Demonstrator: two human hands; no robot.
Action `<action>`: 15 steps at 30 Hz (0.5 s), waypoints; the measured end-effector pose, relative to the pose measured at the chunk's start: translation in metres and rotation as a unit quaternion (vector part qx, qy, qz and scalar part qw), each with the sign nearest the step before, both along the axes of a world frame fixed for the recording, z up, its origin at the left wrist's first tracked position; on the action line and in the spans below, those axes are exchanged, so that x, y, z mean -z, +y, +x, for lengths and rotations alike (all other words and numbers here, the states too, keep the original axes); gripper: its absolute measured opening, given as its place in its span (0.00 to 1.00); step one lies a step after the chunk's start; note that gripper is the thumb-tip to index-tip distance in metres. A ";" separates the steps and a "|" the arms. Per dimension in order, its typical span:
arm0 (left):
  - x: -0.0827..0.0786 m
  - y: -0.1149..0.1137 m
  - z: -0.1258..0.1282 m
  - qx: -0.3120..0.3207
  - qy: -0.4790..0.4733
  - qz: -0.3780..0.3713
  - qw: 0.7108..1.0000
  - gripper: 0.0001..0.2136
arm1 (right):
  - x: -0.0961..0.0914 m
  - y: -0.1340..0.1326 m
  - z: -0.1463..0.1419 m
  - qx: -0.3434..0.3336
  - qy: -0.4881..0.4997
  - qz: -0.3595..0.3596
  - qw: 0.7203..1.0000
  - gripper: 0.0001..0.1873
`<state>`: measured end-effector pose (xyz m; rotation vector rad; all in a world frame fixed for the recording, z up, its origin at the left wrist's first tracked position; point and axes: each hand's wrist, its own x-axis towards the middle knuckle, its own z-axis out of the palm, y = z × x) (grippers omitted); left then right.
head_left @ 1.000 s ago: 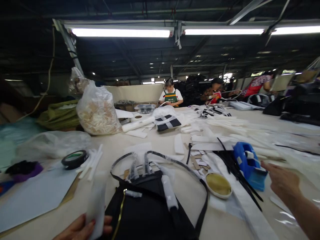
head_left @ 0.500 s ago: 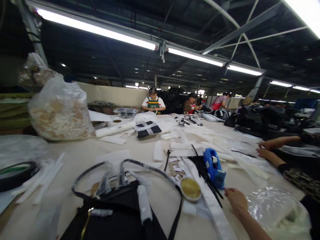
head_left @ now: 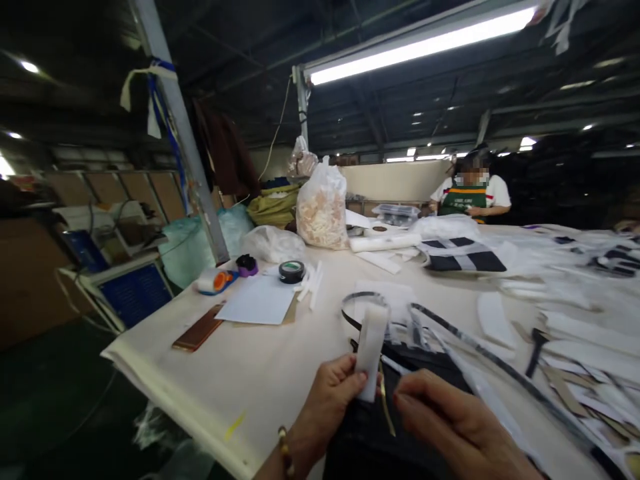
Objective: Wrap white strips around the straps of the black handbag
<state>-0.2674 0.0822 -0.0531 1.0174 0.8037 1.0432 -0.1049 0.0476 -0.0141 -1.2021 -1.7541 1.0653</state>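
My left hand (head_left: 333,390) grips a flat white strip (head_left: 371,340), translucent like foam or plastic sheet, between thumb and fingers, and holds it upright. Just right of it is my right hand (head_left: 445,417), its fingers curled and pressed together; whatever they pinch, if anything, is too small to make out. Both hands are above a black bag (head_left: 360,440), partly hidden by them. A gold zipper (head_left: 387,407) shows between the hands. The bag's wrapped strap (head_left: 470,340) arcs away to the right, and another loop stands behind the strip.
A brown phone-like slab (head_left: 197,329), white paper (head_left: 257,300), black tape roll (head_left: 291,271) and orange-and-blue tape dispenser (head_left: 217,281) lie left. Behind are a stuffed plastic bag (head_left: 323,210) and a wrapped black piece (head_left: 465,255). White scraps cover the right. A person works across the table.
The view has swung left. My right hand has left the blue tape dispenser and is over the bag. My left hand has come into view with the white strip.
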 end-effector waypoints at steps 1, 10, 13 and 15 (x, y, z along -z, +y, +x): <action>0.000 -0.001 0.000 0.009 -0.012 0.018 1.000 0.12 | 0.000 0.007 -0.013 -0.018 -0.006 0.004 1.000 0.16; 0.003 -0.003 0.000 -0.072 0.100 0.099 0.987 0.18 | 0.016 0.034 -0.036 0.082 -0.100 0.015 0.992 0.17; 0.005 -0.006 0.001 -0.117 0.206 0.141 0.961 0.29 | 0.012 0.036 -0.041 0.111 -0.109 -0.015 0.988 0.19; 0.008 -0.007 0.002 -0.143 0.256 0.205 0.934 0.31 | 0.010 0.037 -0.046 0.146 -0.115 -0.029 0.982 0.20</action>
